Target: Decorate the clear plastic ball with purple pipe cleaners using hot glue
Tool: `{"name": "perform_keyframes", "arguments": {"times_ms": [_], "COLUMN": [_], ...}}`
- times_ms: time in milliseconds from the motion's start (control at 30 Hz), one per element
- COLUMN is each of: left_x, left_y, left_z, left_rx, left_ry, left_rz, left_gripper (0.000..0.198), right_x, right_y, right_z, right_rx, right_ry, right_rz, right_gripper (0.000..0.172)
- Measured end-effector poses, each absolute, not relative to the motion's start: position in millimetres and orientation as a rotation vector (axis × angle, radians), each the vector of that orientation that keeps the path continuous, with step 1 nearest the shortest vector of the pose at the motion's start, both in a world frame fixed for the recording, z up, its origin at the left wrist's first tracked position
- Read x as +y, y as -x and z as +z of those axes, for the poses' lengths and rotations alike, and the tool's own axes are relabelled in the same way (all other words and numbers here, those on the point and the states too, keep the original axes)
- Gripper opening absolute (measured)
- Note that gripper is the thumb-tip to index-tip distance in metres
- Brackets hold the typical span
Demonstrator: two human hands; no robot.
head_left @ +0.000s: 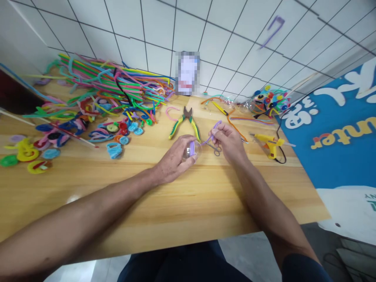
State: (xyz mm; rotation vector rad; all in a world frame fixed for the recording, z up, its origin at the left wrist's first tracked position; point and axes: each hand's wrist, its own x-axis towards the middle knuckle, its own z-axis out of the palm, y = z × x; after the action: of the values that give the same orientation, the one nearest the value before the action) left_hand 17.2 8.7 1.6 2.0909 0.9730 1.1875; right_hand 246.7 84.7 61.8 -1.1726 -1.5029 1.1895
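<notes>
My left hand [178, 156] is closed around a clear ball [197, 150] that has purple strands in or against it. Between the thumb and fingers of my right hand [227, 139] is a purple pipe cleaner [216, 125]; its lower end runs toward the ball, and I cannot tell whether it goes inside. Below that pipe cleaner lie small scissors [216, 151], with their finger loops showing near my right hand. Pliers [188, 115] with green and yellow handles rest just beyond my left hand, jaws pointing away.
Many coloured pipe cleaners [102, 80] are heaped at the back left, with coiled pieces [114, 150] in front. A phone [187, 74] leans on the tiled wall. At the right are a yellow glue gun [272, 145], a decorated ball [268, 102] and a yellow cutter [220, 108].
</notes>
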Motion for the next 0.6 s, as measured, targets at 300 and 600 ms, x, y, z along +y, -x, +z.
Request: {"name": "perform_keyframes", "arguments": {"times_ms": [300, 600], "left_x": [7.8, 7.4], "left_y": [-17.6, -16.4], "left_z": [1.6, 2.0], "left_rx": [0.969, 0.982], "left_ry": [-2.056, -2.036], "left_rz": [1.190, 1.175], "left_gripper": [0.047, 0.049], "right_x": [106.2, 94.4], "right_y": [-269.0, -273.1], "right_z": [63.4, 57.2], "right_rx": [-1.840, -1.708], "right_ry": [1.208, 1.248], "right_rz": [0.576, 0.809], "right_gripper": [0.006, 0.029]}}
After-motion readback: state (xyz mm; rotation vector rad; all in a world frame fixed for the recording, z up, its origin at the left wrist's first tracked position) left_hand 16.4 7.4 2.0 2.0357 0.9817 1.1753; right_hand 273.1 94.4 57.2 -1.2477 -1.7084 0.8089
